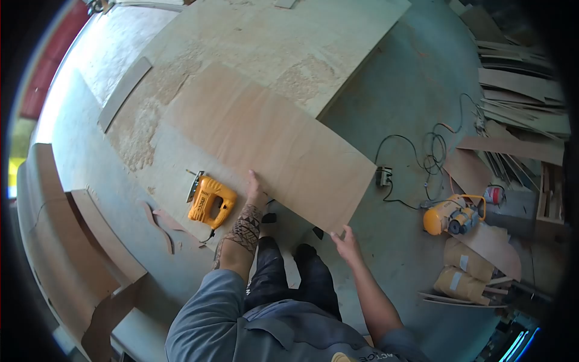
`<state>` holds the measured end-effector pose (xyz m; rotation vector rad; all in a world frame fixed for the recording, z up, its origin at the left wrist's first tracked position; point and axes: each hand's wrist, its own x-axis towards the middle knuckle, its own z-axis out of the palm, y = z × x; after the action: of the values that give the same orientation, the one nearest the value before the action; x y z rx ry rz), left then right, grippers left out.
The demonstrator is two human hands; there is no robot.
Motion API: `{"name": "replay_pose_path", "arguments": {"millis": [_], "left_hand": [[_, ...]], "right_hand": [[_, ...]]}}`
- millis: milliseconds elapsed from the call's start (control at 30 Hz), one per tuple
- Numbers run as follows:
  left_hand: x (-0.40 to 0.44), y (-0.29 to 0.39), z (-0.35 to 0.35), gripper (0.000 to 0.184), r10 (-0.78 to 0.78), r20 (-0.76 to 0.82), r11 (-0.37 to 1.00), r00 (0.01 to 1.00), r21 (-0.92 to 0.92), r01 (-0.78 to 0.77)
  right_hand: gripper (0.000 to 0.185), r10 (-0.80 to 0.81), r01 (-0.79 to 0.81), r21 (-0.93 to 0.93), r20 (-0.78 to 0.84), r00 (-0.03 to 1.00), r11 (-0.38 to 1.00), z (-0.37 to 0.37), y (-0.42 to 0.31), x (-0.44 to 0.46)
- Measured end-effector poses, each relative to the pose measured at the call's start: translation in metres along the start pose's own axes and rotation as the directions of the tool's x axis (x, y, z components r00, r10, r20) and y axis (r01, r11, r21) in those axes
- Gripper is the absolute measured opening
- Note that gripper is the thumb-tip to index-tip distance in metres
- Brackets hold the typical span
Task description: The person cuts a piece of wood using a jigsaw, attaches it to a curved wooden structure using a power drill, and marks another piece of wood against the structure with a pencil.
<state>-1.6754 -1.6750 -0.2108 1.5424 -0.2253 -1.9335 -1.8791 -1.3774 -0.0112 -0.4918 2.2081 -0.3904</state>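
Note:
A rectangular plywood sheet (271, 142) lies slantwise on the larger work board, its right part overhanging the edge. My left hand (256, 188) is at the sheet's near long edge, closed on it, with the fingers partly hidden. At the sheet's near right corner, my right hand (347, 244) pinches the edge between thumb and fingers. A yellow jigsaw (211, 202) rests on its side just left of my left hand, blade pointing up and left.
Sawdust covers parts of the large board (356, 36). A narrow wood strip (125, 93) lies along its left edge. Right on the floor are a power strip (384, 176), tangled cable, a yellow air compressor (449, 216) and stacked wood offcuts (522, 90). Curved wooden pieces (66, 223) stand left.

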Motion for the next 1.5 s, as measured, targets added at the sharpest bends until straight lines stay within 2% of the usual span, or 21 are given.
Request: {"name": "replay_pose_path", "arguments": {"millis": [67,100,133,167,200,233,267,367,400,467,633,733,833,867,1000,1067,1100,1167,1267,1367,1500], "left_hand": [[-0.031,0.013,0.0,0.08,0.051,-0.141,0.989,0.989,0.144,-0.031],[-0.058,0.028,0.004,0.075,0.073,-0.226,0.979,0.971,0.2,-0.027],[-0.089,0.039,-0.001,0.072,0.088,-0.052,0.956,0.995,0.287,-0.069],[-0.11,0.045,-0.008,0.069,0.077,0.132,0.922,0.988,0.368,-0.121],[-0.123,0.048,-0.021,0.068,0.261,0.1,0.778,0.96,0.567,-0.271],[-0.132,0.05,-0.035,0.068,0.428,0.114,0.568,0.896,0.738,-0.365],[-0.142,0.059,-0.046,0.081,0.597,0.16,0.229,0.786,0.905,-0.358],[-0.121,0.059,-0.09,0.087,0.652,0.075,0.022,0.755,0.993,-0.117],[-0.111,0.06,-0.096,0.087,0.643,0.086,0.017,0.761,0.992,-0.127],[-0.093,0.063,-0.104,0.083,0.517,0.09,-0.146,0.851,0.989,-0.017],[-0.099,0.077,-0.097,0.058,0.548,0.1,-0.131,0.831,0.991,-0.033],[-0.119,0.104,-0.097,0.055,0.609,0.165,-0.109,0.776,0.986,-0.124],[-0.151,0.146,-0.111,0.032,0.655,0.273,-0.108,0.705,0.957,-0.27],[-0.163,0.157,-0.118,0.03,0.639,0.219,0.005,0.737,0.957,-0.289],[-0.246,0.183,-0.117,0.037,0.369,0.048,0.345,0.928,0.92,-0.185],[-0.286,0.176,-0.115,0.034,0.249,0.046,0.472,0.967,0.866,-0.163],[-0.305,0.172,-0.103,0.034,0.224,0.095,0.48,0.97,0.856,-0.194],[-0.315,0.156,-0.104,0.037,0.121,0.092,0.448,0.988,0.883,-0.137],[-0.301,0.12,-0.11,0.041,0.07,0.158,0.245,0.985,0.955,-0.17],[-0.293,0.096,-0.096,0.037,0.089,0.268,0.163,0.959,0.946,-0.279],[-0.281,0.092,-0.084,0.032,0.078,0.26,0.107,0.963,0.958,-0.267]], "right_hand": [[0.093,0.274,-0.313,0.364,0.155,0.949,0.877,0.036,0.075,0.059],[0.102,0.388,-0.441,0.392,0.211,0.897,0.807,0.035,0.078,0.075],[0.111,0.498,-0.562,0.413,0.26,0.827,0.717,0.035,0.076,0.09],[0.111,0.478,-0.556,0.394,0.285,0.831,0.732,0.037,0.079,0.108],[0.116,0.465,-0.517,0.409,0.226,0.856,0.752,0.041,0.083,0.125],[0.121,0.454,-0.477,0.428,0.161,0.876,0.768,0.046,0.082,0.139],[0.115,0.453,-0.444,0.445,0.093,0.887,0.778,0.051,0.075,0.152],[0.112,0.325,-0.313,0.61,0.095,0.941,0.728,0.061,0.067,0.177],[0.112,0.335,-0.314,0.615,0.086,0.938,0.723,0.062,0.065,0.182],[0.104,0.329,-0.225,0.686,-0.022,0.944,0.692,0.07,0.061,0.182],[0.125,0.291,-0.234,0.521,-0.029,0.956,0.821,0.067,0.074,0.155],[0.131,0.338,-0.277,0.441,-0.065,0.939,0.854,0.061,0.093,0.131],[0.136,0.335,-0.308,0.443,0.017,0.942,0.842,0.055,0.123,0.101],[0.143,0.317,-0.33,0.48,0.11,0.942,0.813,0.054,0.13,0.093],[0.139,0.348,-0.355,0.469,0.107,0.932,0.808,0.07,0.135,0.068],[0.123,0.283,-0.267,0.521,0.052,0.958,0.81,0.083,0.139,0.066],[0.123,0.284,-0.275,0.523,0.065,0.957,0.807,0.089,0.144,0.067],[0.098,0.24,-0.178,0.628,-0.015,0.971,0.758,0.097,0.155,0.071],[0.084,0.29,-0.246,0.666,0.046,0.956,0.705,0.087,0.142,0.07],[0.075,0.322,-0.221,0.722,-0.002,0.947,0.655,0.086,0.139,0.073],[0.071,0.324,-0.253,0.719,0.042,0.945,0.648,0.089,0.144,0.077]]}}
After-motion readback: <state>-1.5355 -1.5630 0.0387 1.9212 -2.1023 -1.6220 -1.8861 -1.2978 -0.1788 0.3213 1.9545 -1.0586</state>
